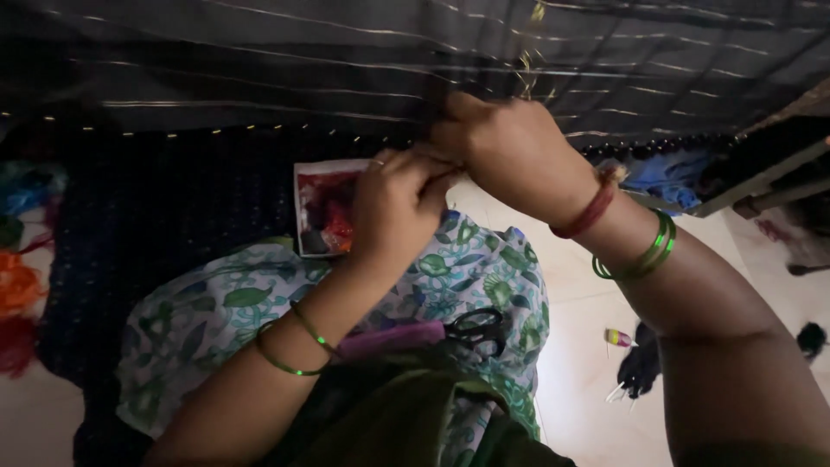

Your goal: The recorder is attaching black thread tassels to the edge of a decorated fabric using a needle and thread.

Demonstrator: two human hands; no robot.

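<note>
My left hand [393, 207] and my right hand [506, 151] meet at the lower edge of a dark striped cloth [259, 69] that hangs across the top of the view. Both pinch that edge, fingers closed tight around it. Fine golden threads [529, 65] rise from the cloth just above my right hand. Green bangles ring both wrists, and a red band sits on the right one. A small open box of coloured thread bits [324, 207] lies just left of my left hand. Black-handled scissors [474, 329] rest on my lap over a green-and-white printed cloth [216, 311].
A dark knitted mat [156, 225] covers the floor at left, with bright orange and red yarn [17, 294] at its edge. On the pale floor tiles at right lie a small thread spool [617, 337] and black tufts [641, 367]. A frame bar [761, 177] runs at upper right.
</note>
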